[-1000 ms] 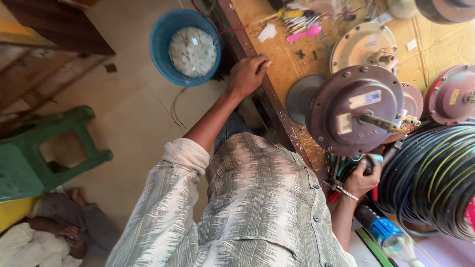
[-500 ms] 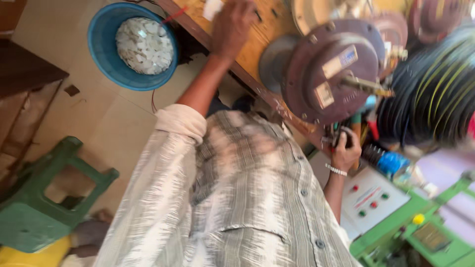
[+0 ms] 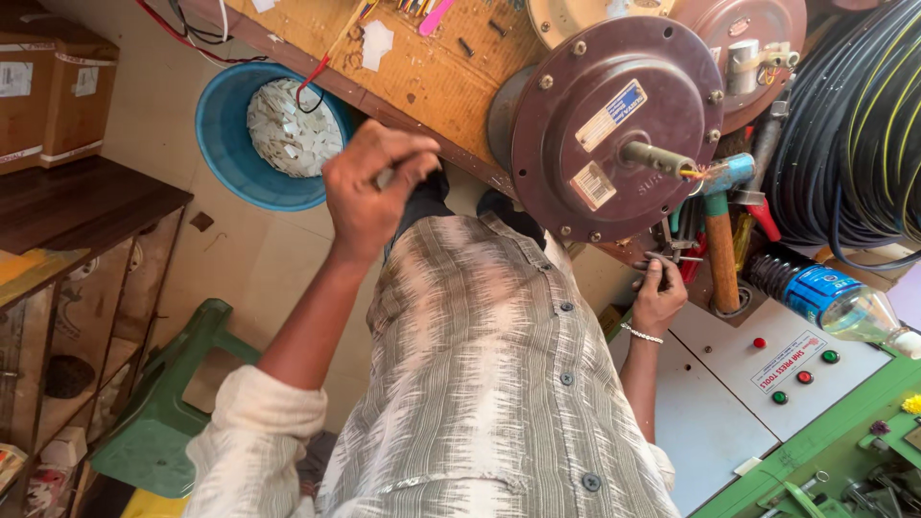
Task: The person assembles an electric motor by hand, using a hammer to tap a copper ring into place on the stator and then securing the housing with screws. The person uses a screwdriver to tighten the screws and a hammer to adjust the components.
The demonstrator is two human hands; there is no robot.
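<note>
- The left hand (image 3: 374, 187), before resting on the wooden bench (image 3: 451, 67), is now lifted, pinching a small metal piece.
- The right hand (image 3: 659, 297) still grips the pliers (image 3: 669, 251).

The left hand (image 3: 376, 187) is closed around a small grey metal piece (image 3: 385, 176), mostly hidden, raised clear of the table. The right hand (image 3: 659, 297) grips thin metal pliers (image 3: 665, 251), just below the round brown motor housing (image 3: 614, 125).
</note>
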